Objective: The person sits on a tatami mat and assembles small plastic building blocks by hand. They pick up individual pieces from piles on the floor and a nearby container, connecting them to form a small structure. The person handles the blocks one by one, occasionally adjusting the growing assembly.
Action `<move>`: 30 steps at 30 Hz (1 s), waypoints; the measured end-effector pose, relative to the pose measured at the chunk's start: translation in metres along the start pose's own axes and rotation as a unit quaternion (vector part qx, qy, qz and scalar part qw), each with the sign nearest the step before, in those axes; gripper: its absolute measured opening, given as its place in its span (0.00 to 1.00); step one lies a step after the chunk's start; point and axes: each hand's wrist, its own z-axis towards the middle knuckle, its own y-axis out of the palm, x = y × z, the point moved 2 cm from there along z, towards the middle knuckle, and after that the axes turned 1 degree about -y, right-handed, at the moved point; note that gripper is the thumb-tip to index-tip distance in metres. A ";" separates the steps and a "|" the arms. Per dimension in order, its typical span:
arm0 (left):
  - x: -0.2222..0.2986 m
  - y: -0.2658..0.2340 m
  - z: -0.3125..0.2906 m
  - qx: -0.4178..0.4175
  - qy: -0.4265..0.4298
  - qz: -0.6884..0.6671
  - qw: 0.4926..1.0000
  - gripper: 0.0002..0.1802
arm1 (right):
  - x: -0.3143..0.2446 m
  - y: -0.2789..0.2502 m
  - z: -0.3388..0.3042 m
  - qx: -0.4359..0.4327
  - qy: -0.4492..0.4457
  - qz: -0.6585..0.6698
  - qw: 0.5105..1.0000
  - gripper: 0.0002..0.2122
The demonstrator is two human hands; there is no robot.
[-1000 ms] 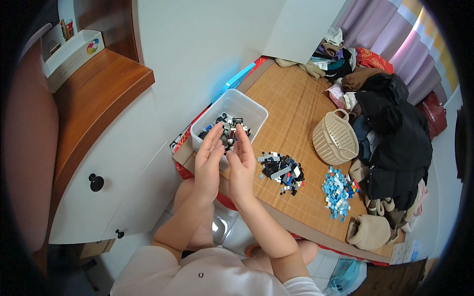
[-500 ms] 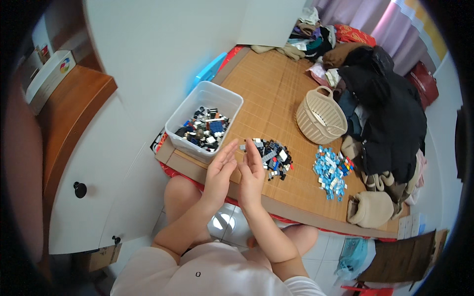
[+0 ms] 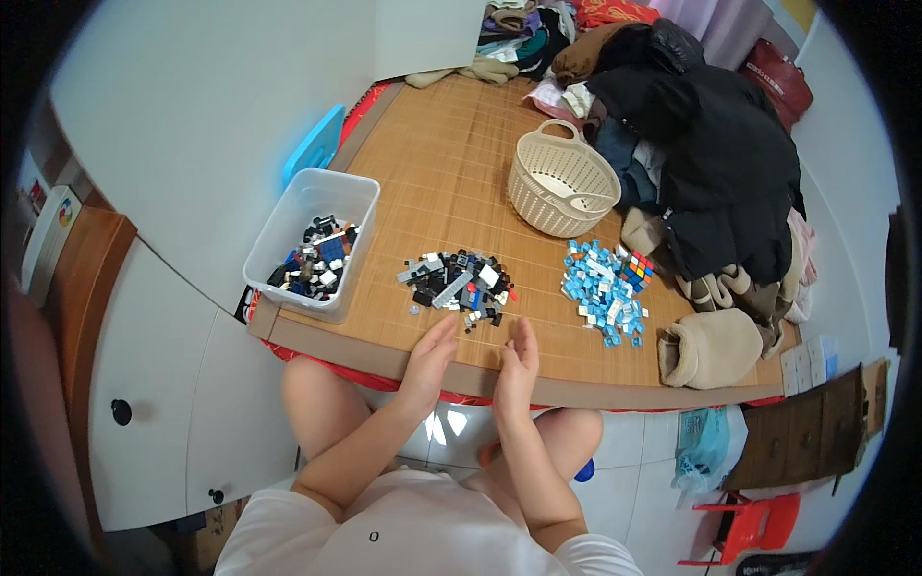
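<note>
My left hand [image 3: 431, 364] and my right hand [image 3: 517, 371] hang over the near edge of the mat-covered surface, palms facing each other with a gap between. Both have their fingers stretched out and hold nothing. Just beyond the fingertips lies a loose pile of black, grey and white building bricks [image 3: 451, 286], with a few blue and red pieces in it. To the left, a clear plastic bin [image 3: 365, 206] holds more mixed bricks [image 3: 322, 257]. Right of the dark pile is a heap of light blue and white bricks [image 3: 600, 293], with a puzzle cube [image 3: 637, 271] against its right side.
A beige slotted basket [image 3: 564, 197] stands behind the blue heap. Clothes, among them a black jacket [image 3: 725, 163], cover the right side. A rolled beige cloth [image 3: 713, 350] lies near the front right edge. A blue lid [image 3: 315, 146] leans behind the bin. Below right is a red stool [image 3: 754, 528].
My hands have moved apart and lower, nearer the front edge, so the dark pile shows more fully. The view has shifted, with the bin and piles now farther left.
</note>
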 end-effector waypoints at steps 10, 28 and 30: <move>-0.009 0.006 0.020 -0.008 0.012 0.033 0.999 0.28 | 0.008 0.008 0.010 -0.027 0.045 -0.019 0.998 0.30; -0.019 0.015 0.021 -0.023 0.003 0.016 1.000 0.26 | 0.009 0.029 -0.001 -0.035 0.108 0.034 0.993 0.29; -0.017 0.013 0.022 -0.011 0.025 0.037 0.999 0.26 | 0.005 0.027 0.000 -0.029 0.095 0.012 0.995 0.29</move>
